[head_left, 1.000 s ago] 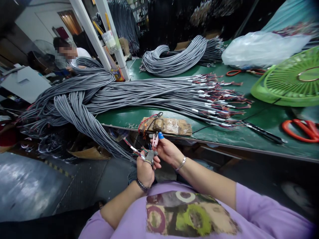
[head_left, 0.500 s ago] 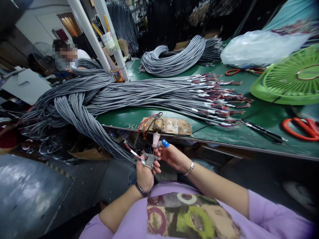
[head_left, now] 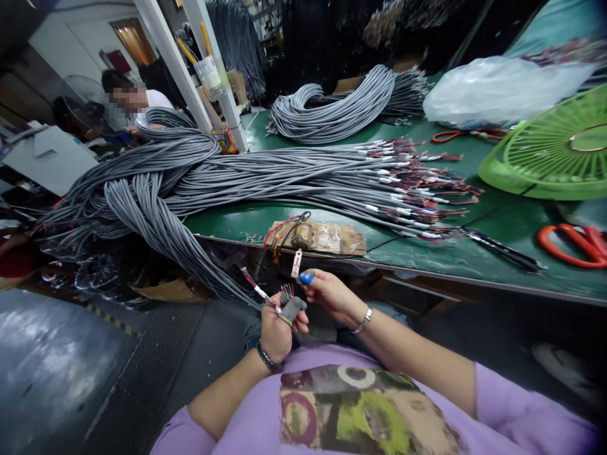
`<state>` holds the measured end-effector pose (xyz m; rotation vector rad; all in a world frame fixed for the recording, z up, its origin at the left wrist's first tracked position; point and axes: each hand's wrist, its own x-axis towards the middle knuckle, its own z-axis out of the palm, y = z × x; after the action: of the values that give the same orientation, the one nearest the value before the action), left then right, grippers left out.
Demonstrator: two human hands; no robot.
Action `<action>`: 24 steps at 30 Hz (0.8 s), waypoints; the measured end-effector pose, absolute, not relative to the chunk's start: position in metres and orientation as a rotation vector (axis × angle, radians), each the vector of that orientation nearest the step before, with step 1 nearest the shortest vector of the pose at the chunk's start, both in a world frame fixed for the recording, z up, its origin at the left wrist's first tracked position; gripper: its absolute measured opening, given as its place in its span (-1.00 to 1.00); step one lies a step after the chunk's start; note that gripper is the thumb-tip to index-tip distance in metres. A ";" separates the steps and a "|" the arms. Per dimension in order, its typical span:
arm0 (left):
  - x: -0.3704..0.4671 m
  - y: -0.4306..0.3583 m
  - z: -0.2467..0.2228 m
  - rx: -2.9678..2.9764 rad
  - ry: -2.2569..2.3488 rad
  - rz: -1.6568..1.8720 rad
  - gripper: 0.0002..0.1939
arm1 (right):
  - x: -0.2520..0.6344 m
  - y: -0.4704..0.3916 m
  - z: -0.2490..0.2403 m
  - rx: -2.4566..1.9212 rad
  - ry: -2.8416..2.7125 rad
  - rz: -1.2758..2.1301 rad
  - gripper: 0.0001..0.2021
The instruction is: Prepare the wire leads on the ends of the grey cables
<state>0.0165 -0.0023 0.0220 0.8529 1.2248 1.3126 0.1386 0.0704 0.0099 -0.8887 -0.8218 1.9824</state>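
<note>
Dim edges, glare on floor point(head_left: 45, 354)

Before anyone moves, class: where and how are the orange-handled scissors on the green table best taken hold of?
Probably by the open handle loop, with the right hand coming from the table's near edge. The orange-handled scissors lie on the person's right, close to that side of the green table, and the loop leaves room for fingers. The blades are hard to make out.

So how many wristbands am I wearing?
2: a dark wristband at the wrist of your left hand, a silver wristband at that of your right hand. Any under the sleeves would be hidden.
</note>
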 end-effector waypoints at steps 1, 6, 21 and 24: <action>0.016 -0.001 0.023 0.834 1.215 1.337 -0.66 | 0.139 0.074 0.011 -0.918 -0.742 1.991 -0.73; 0.017 0.009 0.031 0.718 1.171 1.396 -0.67 | 0.135 0.090 0.034 -0.896 -0.642 2.162 -0.58; 0.021 0.021 0.028 0.735 1.183 1.300 -0.66 | 0.123 0.095 0.036 -0.811 -0.609 2.050 -0.72; 0.021 0.021 0.027 0.740 1.195 1.288 -0.65 | 0.122 0.095 0.037 -0.806 -0.613 2.038 -0.73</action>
<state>0.0213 0.0207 0.0272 0.7402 1.1947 1.2885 0.1221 0.0946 0.0370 -0.8061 -0.6133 2.0378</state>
